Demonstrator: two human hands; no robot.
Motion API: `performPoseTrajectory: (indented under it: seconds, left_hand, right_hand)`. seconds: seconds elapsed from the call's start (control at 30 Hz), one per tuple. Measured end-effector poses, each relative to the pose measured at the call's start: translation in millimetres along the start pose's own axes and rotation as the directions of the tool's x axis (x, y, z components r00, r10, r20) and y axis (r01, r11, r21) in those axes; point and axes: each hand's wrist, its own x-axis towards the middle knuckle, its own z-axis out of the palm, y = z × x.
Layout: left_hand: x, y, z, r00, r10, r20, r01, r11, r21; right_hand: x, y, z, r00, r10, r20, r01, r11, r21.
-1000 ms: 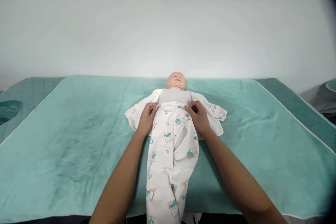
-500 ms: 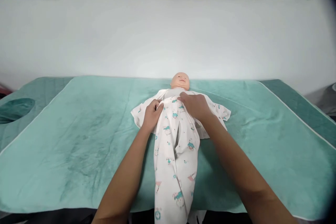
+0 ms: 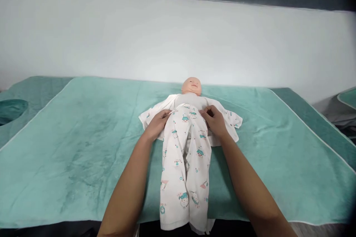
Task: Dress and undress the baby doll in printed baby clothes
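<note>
Doll on back on green sheet, atop spread shirt. Printed pants over its lower body. Left hand, right hand pinching pants' waist, opposite sides.

On my feed I count one doll, one printed top spread to both sides of it, and one pair of printed trousers with two legs below its chest. I have two hands at the doll, one left hand and one right hand, one on each side. One light green cover lies under it, two darker green strips farther out, one either side of the doll.
</note>
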Motion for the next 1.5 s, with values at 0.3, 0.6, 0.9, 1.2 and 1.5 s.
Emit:
performPoseTrajectory:
  seconds: [0.3,0.6,0.9,1.2,1.5]
  left_hand:
    - [-14,24,-20.9,0.948,-0.055,0.313,0.032,0.997,0.077]
    - [-16,11,-25.6,0.966,-0.116,0.23,0.122,0.992,-0.015]
    - [-19,13,-25.7,0.967,-0.134,0.216,0.15,0.987,-0.056]
    - [-16,5,-14.8,0.992,-0.035,0.122,0.053,0.987,-0.149]
    - [-8,-6,3.4,0.993,0.064,-0.096,-0.073,0.994,-0.085]
  right_hand:
    - [9,6,-56,0.786,0.094,0.611,-0.084,0.995,-0.046]
    - [9,-2,-66,0.66,-0.067,0.748,-0.037,0.992,0.121]
    - [6,-1,-55,0.724,-0.016,0.69,0.018,1.0,0.005]
    - [-1,5,-38,0.873,0.037,0.485,-0.06,0.998,0.032]
    - [4,14,-17,0.948,0.166,0.272,-0.252,0.913,0.32]
